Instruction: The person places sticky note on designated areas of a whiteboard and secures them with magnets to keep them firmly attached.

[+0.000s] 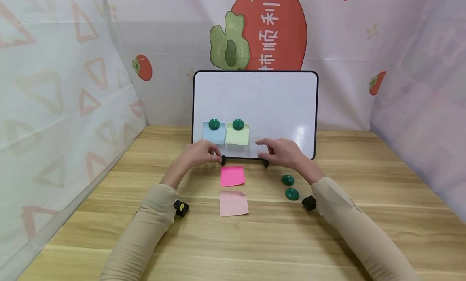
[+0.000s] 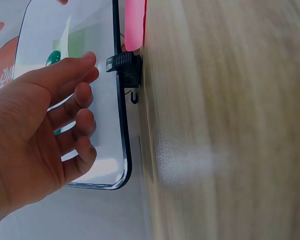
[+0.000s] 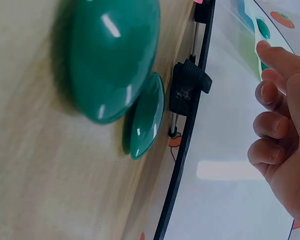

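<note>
A small whiteboard (image 1: pixel 276 98) with a black frame stands upright on the table. Two green magnets, a left one (image 1: pixel 214 124) and a right one (image 1: pixel 238 124), hold a blue sticky note (image 1: pixel 214 136) and a pale green sticky note (image 1: pixel 237 137) on its lower left. My left hand (image 1: pixel 202 152) hovers before the board's lower left, fingers loosely bent and holding nothing. Right of the green note, my right hand (image 1: pixel 280 152) is in front of the board, its fingers relaxed with nothing between them. A bright pink note (image 1: pixel 232 176) and a light pink note (image 1: pixel 233 204) lie on the table.
Two loose green magnets, one farther (image 1: pixel 288 179) and one nearer (image 1: pixel 292 194), lie by my right forearm. Black clip feet, one on the left (image 1: pixel 223 160) and one on the right (image 1: pixel 266 163), support the board. A printed cloth (image 1: pixel 167 90) hangs behind.
</note>
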